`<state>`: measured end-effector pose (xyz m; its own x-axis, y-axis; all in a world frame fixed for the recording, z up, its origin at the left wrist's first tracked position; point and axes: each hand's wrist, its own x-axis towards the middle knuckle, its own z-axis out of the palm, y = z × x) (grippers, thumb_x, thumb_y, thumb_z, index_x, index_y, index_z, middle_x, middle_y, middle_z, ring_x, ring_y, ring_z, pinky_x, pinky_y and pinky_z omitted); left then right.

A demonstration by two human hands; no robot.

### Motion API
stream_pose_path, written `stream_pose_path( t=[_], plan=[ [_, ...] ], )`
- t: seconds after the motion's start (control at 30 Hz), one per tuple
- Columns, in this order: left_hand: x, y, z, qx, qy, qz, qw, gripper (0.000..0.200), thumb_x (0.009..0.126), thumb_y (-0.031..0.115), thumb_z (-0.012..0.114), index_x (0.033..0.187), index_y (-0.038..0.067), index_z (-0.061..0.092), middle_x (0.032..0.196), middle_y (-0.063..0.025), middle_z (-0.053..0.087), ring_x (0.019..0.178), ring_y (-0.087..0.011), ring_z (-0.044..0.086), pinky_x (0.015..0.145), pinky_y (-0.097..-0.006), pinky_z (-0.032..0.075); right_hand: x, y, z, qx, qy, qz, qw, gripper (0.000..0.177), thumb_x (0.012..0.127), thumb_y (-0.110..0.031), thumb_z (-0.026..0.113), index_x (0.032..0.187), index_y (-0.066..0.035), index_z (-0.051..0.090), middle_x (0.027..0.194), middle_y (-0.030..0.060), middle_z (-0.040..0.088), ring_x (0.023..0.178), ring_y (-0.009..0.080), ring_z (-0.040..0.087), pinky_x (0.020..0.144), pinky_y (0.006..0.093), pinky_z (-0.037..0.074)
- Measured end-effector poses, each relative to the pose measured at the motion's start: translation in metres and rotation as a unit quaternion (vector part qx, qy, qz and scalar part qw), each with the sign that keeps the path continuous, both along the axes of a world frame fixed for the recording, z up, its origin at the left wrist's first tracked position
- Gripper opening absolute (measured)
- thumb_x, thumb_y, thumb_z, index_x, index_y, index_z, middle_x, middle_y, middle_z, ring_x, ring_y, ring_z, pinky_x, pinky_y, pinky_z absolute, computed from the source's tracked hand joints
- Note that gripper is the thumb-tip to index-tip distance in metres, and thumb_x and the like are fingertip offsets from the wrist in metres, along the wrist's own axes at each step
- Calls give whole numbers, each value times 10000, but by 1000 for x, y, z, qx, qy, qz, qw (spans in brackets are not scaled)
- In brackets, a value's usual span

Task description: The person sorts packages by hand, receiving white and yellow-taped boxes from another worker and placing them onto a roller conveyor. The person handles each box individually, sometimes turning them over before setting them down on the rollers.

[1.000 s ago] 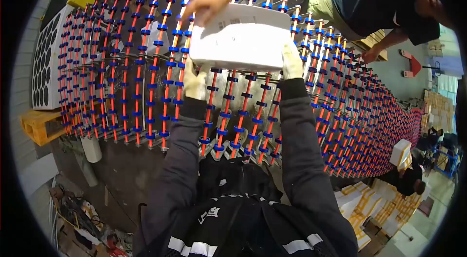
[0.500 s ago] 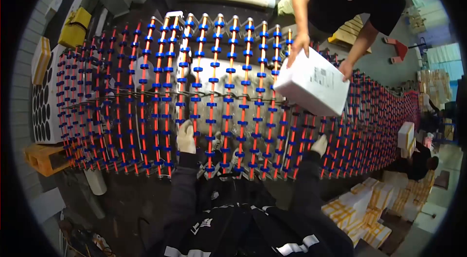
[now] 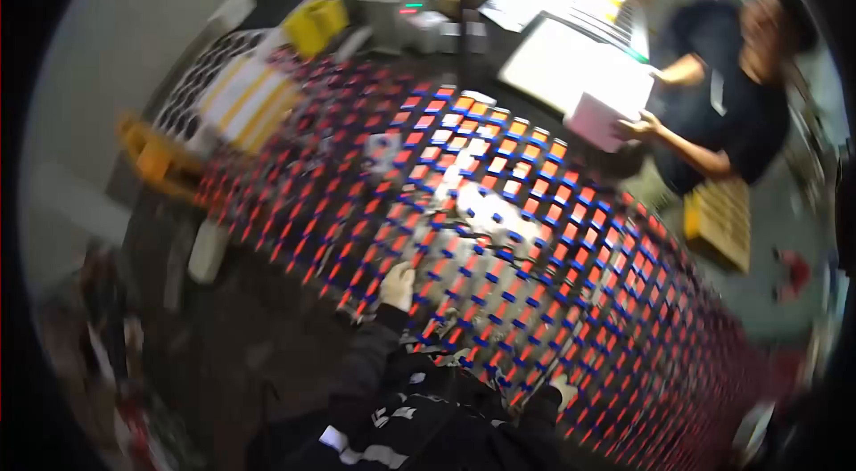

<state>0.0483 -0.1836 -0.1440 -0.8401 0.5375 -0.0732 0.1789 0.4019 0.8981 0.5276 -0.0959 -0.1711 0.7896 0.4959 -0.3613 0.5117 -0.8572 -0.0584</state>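
Note:
My left hand [image 3: 398,285], in a pale glove, rests at the near edge of the roller conveyor [image 3: 499,288], beside its red rods and blue wheels. Farther right along the same edge is my right hand [image 3: 563,390], also gloved and partly blurred. No box is at either hand; motion smear hides how the fingers of both are set. Across the conveyor, a person in a dark shirt [image 3: 727,96] holds a white box [image 3: 599,121] beside a bright white surface [image 3: 575,65].
A white box with yellow tape [image 3: 248,103] sits at the conveyor's left end, near an orange pallet [image 3: 156,159]. Behind are a yellow object [image 3: 315,26] and a dark upright post [image 3: 470,16]. A yellow pallet [image 3: 718,219] lies at the right beyond the conveyor.
The view has turned and tilted. The co-worker's white box has moved from above the conveyor to beside the bright surface. Both my hands remain near the conveyor's edge.

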Motion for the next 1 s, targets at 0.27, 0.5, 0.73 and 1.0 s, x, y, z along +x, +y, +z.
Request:
stream_pose_path(
  t=[0.27,0.5,0.73,1.0],
  plan=[
    [-88,-35,58,175,114,409,888,623,981,275,672,1479,-38,465,1421,-238,551,1294,-342,547,1092,-401,424,-85,27,25,287,72,252,921,545,951,-304,594,1371,44,578,1382,277,597,1268,402,580,1087,456,448],
    [-132,71,73,160,84,270,946,844,906,213,761,1544,-97,304,1602,-288,350,1460,-400,385,1207,-401,312,-242,112,59,387,385,393,740,484,1034,-324,572,1358,34,602,1250,159,681,1109,228,656,959,333,501],
    [30,151,75,7,-138,170,976,760,736,133,923,1263,-65,413,1302,-314,598,1145,-351,647,1002,-406,536,-304,125,104,272,274,311,869,956,906,-400,691,1595,29,187,1509,347,440,1354,432,505,1128,440,412],
    [121,181,41,95,-193,99,972,824,728,157,921,1303,-81,381,1267,-349,596,1143,-396,653,1008,-421,522,-194,141,82,306,233,237,892,820,952,-404,666,1557,28,318,1472,322,496,1323,415,539,1110,436,423]
  ],
)
